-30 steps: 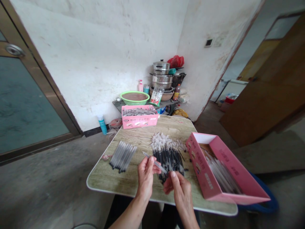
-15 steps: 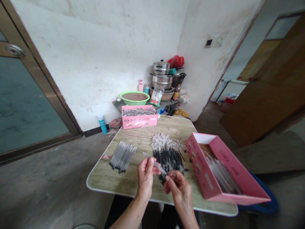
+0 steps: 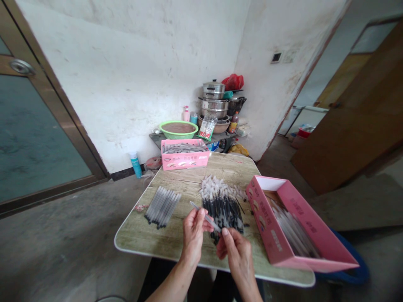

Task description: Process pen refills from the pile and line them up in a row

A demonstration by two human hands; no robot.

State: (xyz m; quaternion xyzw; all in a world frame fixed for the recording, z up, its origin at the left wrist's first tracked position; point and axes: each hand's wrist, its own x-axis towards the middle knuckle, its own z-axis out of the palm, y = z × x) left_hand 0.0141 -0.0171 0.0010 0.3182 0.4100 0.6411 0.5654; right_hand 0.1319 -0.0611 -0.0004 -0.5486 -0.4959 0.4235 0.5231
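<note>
Between my hands, above the near part of the table, a translucent grey pen point(image 3: 211, 221) slants down to the right. My left hand point(image 3: 192, 235) is closed round its barrel. The fingers of my right hand point(image 3: 235, 248) pinch its lower end, which they partly hide. Just beyond lies a pile of black-and-clear pen parts point(image 3: 223, 212), with small whitish pieces point(image 3: 214, 186) heaped at its far side. To the left, a row of similar pens point(image 3: 163, 206) lies side by side, dark ends toward me.
A pink box point(image 3: 185, 160) full of pens stands at the table's far edge. On the right, a larger pink box point(image 3: 270, 228) holds clear tubes point(image 3: 296, 230) and overhangs the table point(image 3: 135, 241). Behind, a shelf carries a green basin point(image 3: 178, 135) and stacked pots point(image 3: 214, 98).
My right thumb has shifted slightly up along the pen's lower end, and the right fingers have closed in more. The left hand keeps its hold almost unmoved.
</note>
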